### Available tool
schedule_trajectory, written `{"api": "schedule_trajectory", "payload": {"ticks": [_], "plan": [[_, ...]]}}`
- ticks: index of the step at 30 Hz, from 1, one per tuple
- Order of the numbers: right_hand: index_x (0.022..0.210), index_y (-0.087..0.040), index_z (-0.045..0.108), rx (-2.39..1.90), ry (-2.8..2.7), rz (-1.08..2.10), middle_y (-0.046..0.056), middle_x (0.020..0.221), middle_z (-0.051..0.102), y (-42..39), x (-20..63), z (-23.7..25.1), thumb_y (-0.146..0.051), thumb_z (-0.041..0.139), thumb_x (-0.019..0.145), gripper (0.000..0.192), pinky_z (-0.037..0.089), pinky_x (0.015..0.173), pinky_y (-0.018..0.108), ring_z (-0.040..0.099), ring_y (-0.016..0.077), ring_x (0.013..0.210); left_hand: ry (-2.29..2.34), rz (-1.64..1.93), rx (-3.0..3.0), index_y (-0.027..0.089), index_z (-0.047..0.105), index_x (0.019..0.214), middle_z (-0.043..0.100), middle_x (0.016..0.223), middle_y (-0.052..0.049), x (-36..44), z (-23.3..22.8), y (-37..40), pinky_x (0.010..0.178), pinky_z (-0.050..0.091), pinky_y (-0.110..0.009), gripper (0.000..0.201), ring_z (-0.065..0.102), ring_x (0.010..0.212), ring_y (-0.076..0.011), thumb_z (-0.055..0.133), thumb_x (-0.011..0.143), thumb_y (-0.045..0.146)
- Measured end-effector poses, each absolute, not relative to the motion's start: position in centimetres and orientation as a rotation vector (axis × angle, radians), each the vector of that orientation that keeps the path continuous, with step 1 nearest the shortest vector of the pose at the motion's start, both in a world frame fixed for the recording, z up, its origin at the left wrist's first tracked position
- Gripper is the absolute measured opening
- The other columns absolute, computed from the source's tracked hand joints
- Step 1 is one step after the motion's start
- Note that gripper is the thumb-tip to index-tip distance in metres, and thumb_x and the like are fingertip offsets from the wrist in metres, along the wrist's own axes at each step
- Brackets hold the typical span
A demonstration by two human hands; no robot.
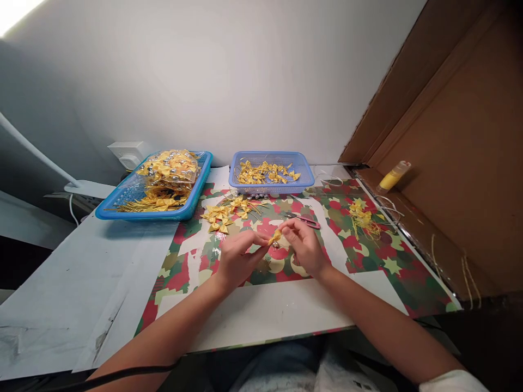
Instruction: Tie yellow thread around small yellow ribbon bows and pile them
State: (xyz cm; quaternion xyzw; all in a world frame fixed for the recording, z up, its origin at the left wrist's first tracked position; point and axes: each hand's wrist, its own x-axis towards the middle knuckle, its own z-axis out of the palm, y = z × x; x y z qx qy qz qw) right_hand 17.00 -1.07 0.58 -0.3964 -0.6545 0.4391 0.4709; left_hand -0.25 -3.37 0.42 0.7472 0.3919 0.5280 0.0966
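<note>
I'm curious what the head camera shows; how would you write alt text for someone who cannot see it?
Two bare hands, left hand and right hand, pinch one small yellow bow between them over a patterned table mat. More bows lie in a pile ahead, beside red scissors, with two blue baskets of bows behind and a yellow bottle at right.

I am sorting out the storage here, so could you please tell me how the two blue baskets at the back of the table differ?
The left basket is larger and sits angled; the right basket is smaller and squarer to the wall. The left basket is heaped with yellow bows, some in clear bags, while the right basket holds a thin loose layer of bows. Both are blue perforated plastic and hold yellow bows.
</note>
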Motion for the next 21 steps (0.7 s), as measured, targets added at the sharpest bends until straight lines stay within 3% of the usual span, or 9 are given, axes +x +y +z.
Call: {"api": "schedule_trajectory", "payload": {"ticks": [3,7,12,18,21], "plan": [[0.07,-0.02,0.065,-0.952,-1.698,1.142,0.004,0.081,0.067,-0.6,17.3,0.8,-0.037,0.053,0.089,0.028,0.046,0.078,0.032,0.061,0.0183,0.083,1.139,1.518,2.277,0.02,0.06,0.067,0.074,0.072,-0.002,-0.4,0.3,-3.3,0.059,0.055,-0.023,0.015,0.07,0.064,-0.0138,0.064,0.082,0.017],[0.073,-0.02,0.069,-0.994,-1.816,1.071,0.004,0.083,0.071,-0.7,17.2,1.1,-0.025,0.062,0.082,0.012,0.047,0.079,0.033,0.063,0.0186,0.083,1.079,1.445,2.417,0.02,0.06,0.069,0.072,0.07,-0.002,-0.7,0.1,-3.0,0.06,0.053,-0.021,0.015,0.068,0.064,-0.0124,0.062,0.083,0.014],[0.068,-0.02,0.067,-1.018,-1.853,0.945,0.003,0.076,0.07,-0.9,17.0,1.2,-0.019,0.057,0.083,0.018,0.048,0.074,0.032,0.062,0.0172,0.077,1.086,1.329,2.596,0.021,0.062,0.069,0.071,0.069,-0.001,-0.7,-0.6,-2.6,0.06,0.052,-0.022,0.019,0.066,0.063,-0.0123,0.056,0.087,0.015],[0.079,-0.022,0.072,-1.083,-1.874,0.982,0.003,0.082,0.074,-0.9,17.3,1.1,-0.02,0.059,0.08,0.013,0.049,0.068,0.031,0.065,0.0184,0.077,1.093,1.179,2.801,0.022,0.065,0.073,0.073,0.074,-0.003,-1.0,-0.9,-2.1,0.06,0.05,-0.024,0.023,0.065,0.063,-0.013,0.051,0.09,0.017],[0.075,-0.022,0.072,-1.089,-1.903,0.961,0.002,0.078,0.073,-0.8,17.3,1.0,-0.017,0.057,0.08,0.016,0.048,0.066,0.031,0.064,0.0179,0.073,1.061,1.17,2.759,0.023,0.066,0.075,0.072,0.074,-0.003,-1.2,-1.0,-2.1,0.059,0.048,-0.023,0.021,0.064,0.062,-0.0126,0.051,0.09,0.018]]}}
